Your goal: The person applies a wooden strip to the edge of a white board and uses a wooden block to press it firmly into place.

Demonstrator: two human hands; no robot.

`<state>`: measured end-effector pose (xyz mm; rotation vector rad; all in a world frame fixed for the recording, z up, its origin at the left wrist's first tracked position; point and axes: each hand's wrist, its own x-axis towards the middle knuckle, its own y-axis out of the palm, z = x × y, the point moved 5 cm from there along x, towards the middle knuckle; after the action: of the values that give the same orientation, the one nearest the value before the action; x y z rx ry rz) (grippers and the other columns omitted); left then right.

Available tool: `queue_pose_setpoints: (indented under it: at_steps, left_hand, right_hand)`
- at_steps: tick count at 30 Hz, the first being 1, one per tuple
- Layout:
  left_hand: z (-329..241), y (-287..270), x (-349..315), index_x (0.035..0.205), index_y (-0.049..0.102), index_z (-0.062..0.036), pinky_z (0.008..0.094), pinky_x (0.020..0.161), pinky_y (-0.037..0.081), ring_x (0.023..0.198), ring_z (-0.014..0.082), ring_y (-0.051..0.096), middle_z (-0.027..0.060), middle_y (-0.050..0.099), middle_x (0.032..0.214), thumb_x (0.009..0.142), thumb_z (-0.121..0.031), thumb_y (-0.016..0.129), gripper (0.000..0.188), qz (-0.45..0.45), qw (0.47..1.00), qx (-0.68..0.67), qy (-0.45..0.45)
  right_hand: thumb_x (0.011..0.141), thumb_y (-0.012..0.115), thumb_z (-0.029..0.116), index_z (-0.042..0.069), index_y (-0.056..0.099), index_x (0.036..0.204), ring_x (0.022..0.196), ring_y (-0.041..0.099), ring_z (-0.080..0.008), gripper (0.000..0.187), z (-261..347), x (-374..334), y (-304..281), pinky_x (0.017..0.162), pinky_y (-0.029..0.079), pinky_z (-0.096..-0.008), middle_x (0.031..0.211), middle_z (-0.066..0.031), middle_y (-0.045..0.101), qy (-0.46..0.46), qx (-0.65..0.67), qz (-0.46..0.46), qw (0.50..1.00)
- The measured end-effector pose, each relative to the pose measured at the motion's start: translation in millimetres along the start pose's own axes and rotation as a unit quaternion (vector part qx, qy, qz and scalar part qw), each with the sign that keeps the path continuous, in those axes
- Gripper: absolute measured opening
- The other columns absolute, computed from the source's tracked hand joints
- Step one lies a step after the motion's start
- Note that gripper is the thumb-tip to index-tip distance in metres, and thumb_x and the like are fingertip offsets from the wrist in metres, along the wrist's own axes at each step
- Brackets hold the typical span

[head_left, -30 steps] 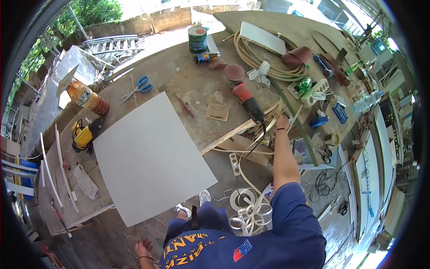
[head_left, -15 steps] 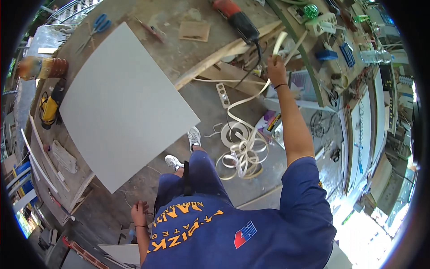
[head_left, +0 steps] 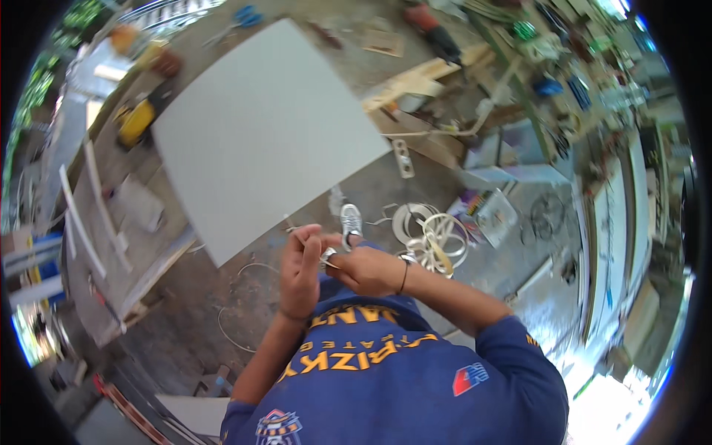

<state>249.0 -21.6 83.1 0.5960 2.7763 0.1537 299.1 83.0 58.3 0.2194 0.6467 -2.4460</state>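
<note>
My two hands meet in front of my body, just below the near edge of a large pale grey panel. The fingers of my right hand are closed on a cream edge-banding strip, a short piece of which shows between the hands. Beside it, my left hand has its fingers curled in; a small pale tip pokes out near its fingertips, seemingly the same strip. The rest of the strip lies in a loose tangle of loops on the floor, right of my shoe.
On the workbench lie a yellow power tool, blue-handled scissors and a red and black power tool. A white socket strip hangs by the panel's right corner. A clear-sided box stands beyond the loops.
My right hand has come down from the far right bench to my middle, bringing the strip. My left hand has risen to meet it. The whole view has shifted, so the panel appears further right.
</note>
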Motion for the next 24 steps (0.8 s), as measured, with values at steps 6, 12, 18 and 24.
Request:
queue_pose_setpoints:
  at_steps: [6,12,18,24]
  left_hand:
    - [13,-72,-42,0.097,0.045,-0.0077,0.0312,0.072,0.046,0.064,0.0115,0.046,-0.0001,0.041,0.07,0.096,-0.028,0.042,0.02,-0.125,0.96,-0.248,0.044]
    - [-31,-236,-103,0.056,0.037,-0.015,0.0241,0.039,0.02,0.043,0.0089,0.024,-0.0039,0.027,0.048,0.094,-0.044,0.04,0.048,-0.458,0.808,-0.282,0.24]
    - [-92,-368,-211,0.075,0.047,-0.0098,0.0207,0.047,0.025,0.051,0.0072,0.031,-0.0032,0.035,0.057,0.095,-0.042,0.037,0.039,-0.532,0.762,-0.148,0.338]
    - [-10,-173,-94,0.123,0.042,-0.0027,0.0309,0.088,0.04,0.094,0.0156,0.052,0.0119,0.051,0.111,0.084,-0.044,0.059,0.06,-0.142,0.968,0.112,0.174]
  right_hand:
    - [0.083,0.049,0.014,0.007,0.051,0.087,0.066,0.056,-0.0398,0.008,-2,3,45,0.06,0.044,-0.0476,0.071,-0.02,0.056,0.046,-0.034,-0.152,0.987]
    - [0.079,0.051,0.013,0.008,0.055,0.096,0.075,0.057,-0.0396,0.018,-123,-69,53,0.063,0.044,-0.0463,0.078,-0.0176,0.061,0.207,-0.181,-0.161,0.948]
    - [0.087,0.046,0.014,0.001,0.055,0.093,0.082,0.057,-0.0396,0.016,-124,-177,8,0.071,0.045,-0.0433,0.082,-0.0219,0.059,0.174,-0.222,-0.356,0.891]
    - [0.075,0.052,0.005,0.004,0.058,0.096,0.076,0.06,-0.0327,0.022,30,-23,42,0.065,0.048,-0.0355,0.089,-0.0151,0.061,-0.003,-0.081,-0.168,0.982]
